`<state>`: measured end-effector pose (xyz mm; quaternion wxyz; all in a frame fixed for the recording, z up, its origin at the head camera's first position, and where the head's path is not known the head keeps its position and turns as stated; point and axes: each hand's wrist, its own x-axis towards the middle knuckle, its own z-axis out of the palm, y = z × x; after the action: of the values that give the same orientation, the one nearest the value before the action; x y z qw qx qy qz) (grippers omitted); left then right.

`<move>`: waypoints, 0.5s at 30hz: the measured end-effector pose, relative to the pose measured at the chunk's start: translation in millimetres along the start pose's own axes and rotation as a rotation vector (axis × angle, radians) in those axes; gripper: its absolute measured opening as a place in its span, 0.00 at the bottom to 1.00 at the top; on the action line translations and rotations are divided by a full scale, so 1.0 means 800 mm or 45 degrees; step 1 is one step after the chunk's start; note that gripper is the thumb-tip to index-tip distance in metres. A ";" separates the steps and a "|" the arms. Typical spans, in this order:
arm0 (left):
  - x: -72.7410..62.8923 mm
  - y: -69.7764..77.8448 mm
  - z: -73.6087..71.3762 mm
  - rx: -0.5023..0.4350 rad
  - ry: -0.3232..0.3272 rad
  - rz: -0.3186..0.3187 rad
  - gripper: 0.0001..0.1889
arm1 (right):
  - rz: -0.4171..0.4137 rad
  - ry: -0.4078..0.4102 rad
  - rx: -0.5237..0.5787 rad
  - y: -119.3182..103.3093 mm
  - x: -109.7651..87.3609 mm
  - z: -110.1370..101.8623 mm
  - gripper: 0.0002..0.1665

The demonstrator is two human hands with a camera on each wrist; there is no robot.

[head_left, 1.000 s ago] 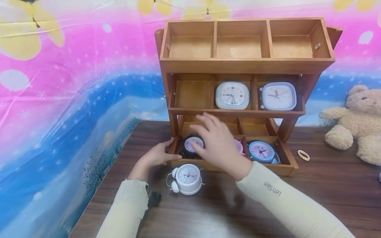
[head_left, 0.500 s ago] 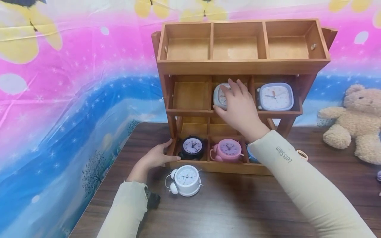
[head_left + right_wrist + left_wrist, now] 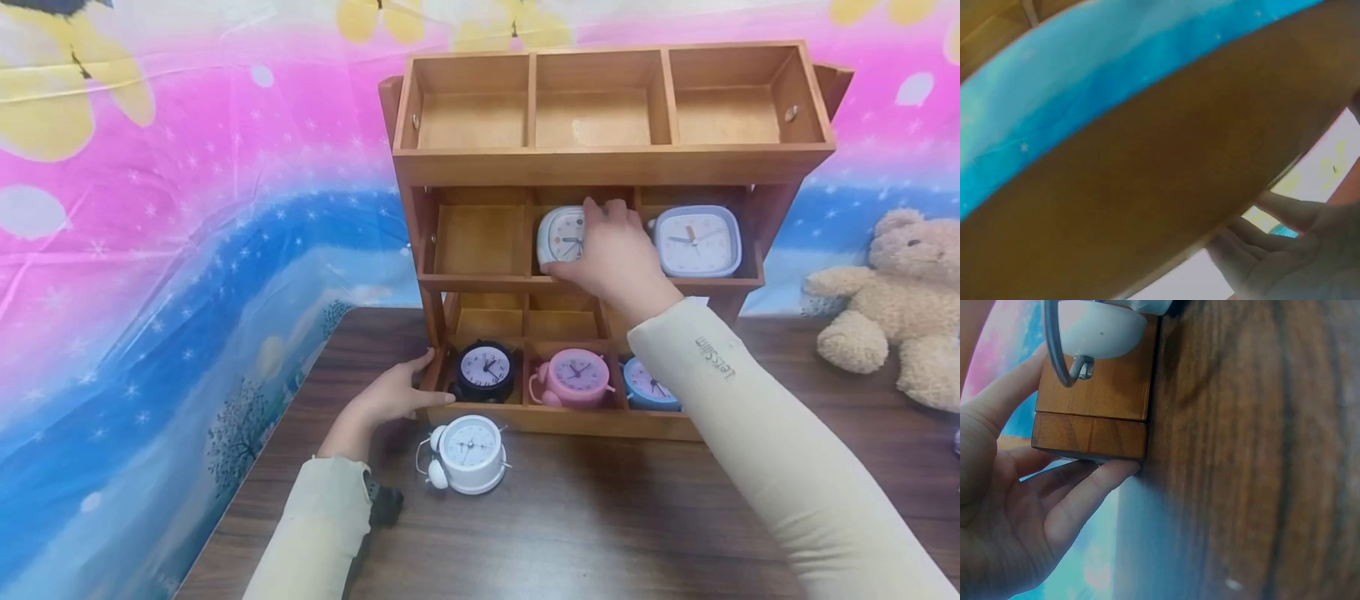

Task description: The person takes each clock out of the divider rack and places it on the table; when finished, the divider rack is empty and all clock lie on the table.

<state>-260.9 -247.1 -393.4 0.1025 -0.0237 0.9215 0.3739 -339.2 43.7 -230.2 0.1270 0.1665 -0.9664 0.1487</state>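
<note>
My right hand point(image 3: 626, 258) grips a rounded pale mint alarm clock point(image 3: 561, 237) in the middle compartment of the shelf's middle tier. Its fingers bend over the top, the thumb lies low at the front, and the hand hides the clock's right half. At the lower left, my left hand point(image 3: 390, 392) holds the front corner of the wooden shelf rack point(image 3: 540, 418), thumb on one side and fingers round the other point(image 3: 1088, 434). A white twin-bell alarm clock point(image 3: 471, 454) lies face up on the table just in front of that corner.
Black point(image 3: 483, 371), pink point(image 3: 576, 379) and blue point(image 3: 647, 385) alarm clocks sit in the bottom tier, the blue one partly behind my right sleeve. A lavender square clock point(image 3: 697, 242) occupies the middle tier's right compartment. A teddy bear point(image 3: 911, 308) sits at the table's right.
My right hand has gone up from over the bottom tier to the mint clock in the middle tier, and its fingers have closed round it. The left hand stays at the rack's corner.
</note>
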 end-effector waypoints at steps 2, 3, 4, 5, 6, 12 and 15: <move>0.000 0.000 0.000 -0.005 -0.001 -0.002 0.51 | 0.018 -0.038 -0.011 -0.004 0.002 -0.004 0.64; 0.000 -0.001 0.000 -0.008 -0.001 -0.003 0.51 | 0.027 -0.054 -0.016 -0.006 0.004 -0.006 0.64; -0.001 -0.001 0.000 -0.009 -0.001 -0.002 0.51 | 0.037 -0.070 -0.016 -0.008 0.005 -0.009 0.63; -0.001 -0.001 0.000 -0.010 0.001 -0.002 0.51 | 0.046 -0.086 -0.013 -0.009 0.006 -0.010 0.63; 0.000 0.000 0.001 -0.010 0.002 -0.002 0.51 | 0.055 -0.100 -0.008 -0.011 0.007 -0.012 0.63; -0.001 0.000 0.000 0.015 0.012 -0.001 0.51 | 0.063 -0.121 0.003 -0.016 0.008 -0.015 0.59; -0.001 -0.001 0.000 0.026 0.018 0.001 0.51 | 0.053 -0.107 0.000 -0.016 0.008 -0.013 0.58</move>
<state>-260.0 -247.7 -393.4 0.0962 -0.0250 0.9259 0.3644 -338.7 33.5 -215.6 0.0832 0.1525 -0.9742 0.1443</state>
